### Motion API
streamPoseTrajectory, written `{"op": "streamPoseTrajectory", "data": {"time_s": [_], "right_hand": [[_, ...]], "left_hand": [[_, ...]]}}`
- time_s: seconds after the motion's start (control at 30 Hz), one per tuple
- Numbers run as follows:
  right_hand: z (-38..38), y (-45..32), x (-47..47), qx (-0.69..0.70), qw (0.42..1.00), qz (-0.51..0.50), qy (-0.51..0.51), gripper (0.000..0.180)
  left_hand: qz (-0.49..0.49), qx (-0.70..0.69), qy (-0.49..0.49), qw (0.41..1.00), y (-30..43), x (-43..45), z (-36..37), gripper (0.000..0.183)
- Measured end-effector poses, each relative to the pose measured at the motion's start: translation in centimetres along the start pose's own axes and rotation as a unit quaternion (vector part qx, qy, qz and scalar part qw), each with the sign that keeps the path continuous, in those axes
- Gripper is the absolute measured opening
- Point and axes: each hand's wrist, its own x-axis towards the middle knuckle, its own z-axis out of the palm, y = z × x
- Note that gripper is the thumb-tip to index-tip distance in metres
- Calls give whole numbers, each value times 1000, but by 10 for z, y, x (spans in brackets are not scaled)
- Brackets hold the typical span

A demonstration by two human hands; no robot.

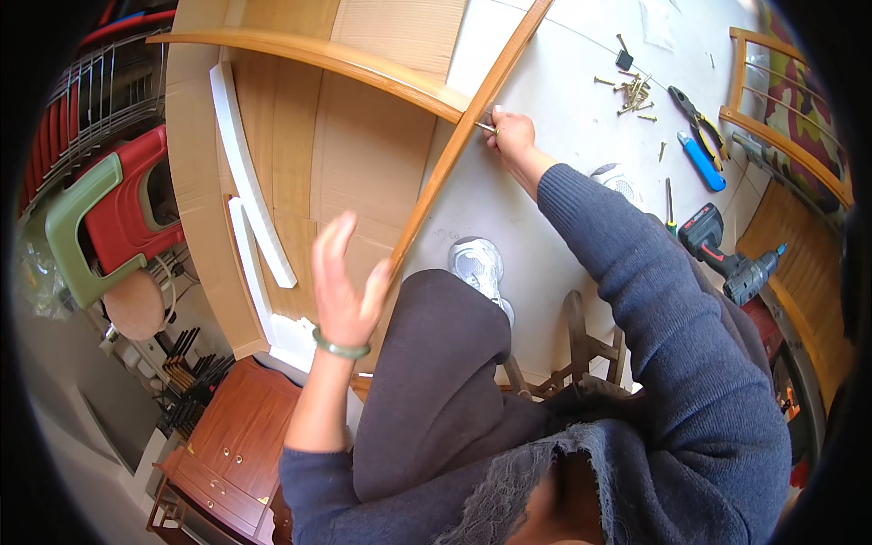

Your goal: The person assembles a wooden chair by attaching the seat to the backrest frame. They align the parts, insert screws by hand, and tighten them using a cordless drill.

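Observation:
My right hand (pixel 511 133) pinches a metal screw (pixel 485 127) whose tip points at the side of a long wooden rail (pixel 446 157). A second, curved wooden bar (pixel 327 60) meets that rail from the other side, near the screw. Fingers apart, my left hand (pixel 346 289) is raised beside the rail's lower end, with a green bangle (pixel 342 346) around the wrist. Whether its thumb touches the rail, I cannot tell. Below the bars lie flattened cardboard (pixel 371 163) and white strips (pixel 248 170).
Loose screws (pixel 635 94), pliers (pixel 696 122), a blue utility knife (pixel 702 162), a screwdriver (pixel 670 204) and a cordless drill (pixel 732 259) lie at the right. A wooden cabinet (pixel 238 443) stands lower left, stacked plastic stools (pixel 85 231) far left. A wooden stool (pixel 579 340) is near my legs.

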Motion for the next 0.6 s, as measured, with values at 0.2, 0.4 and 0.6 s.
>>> {"op": "streamPoseTrajectory", "data": {"time_s": [0.2,0.4,0.6], "right_hand": [[8,-1,0,30,998,61,-13,38],[15,14,-8,54,998,-24,11,24],[13,9,-7,75,995,-53,38,12]], "left_hand": [[54,19,7,998,35,109,38,64],[61,-3,0,998,35,112,58,65],[7,-60,-5,998,43,111,66,66]]}}
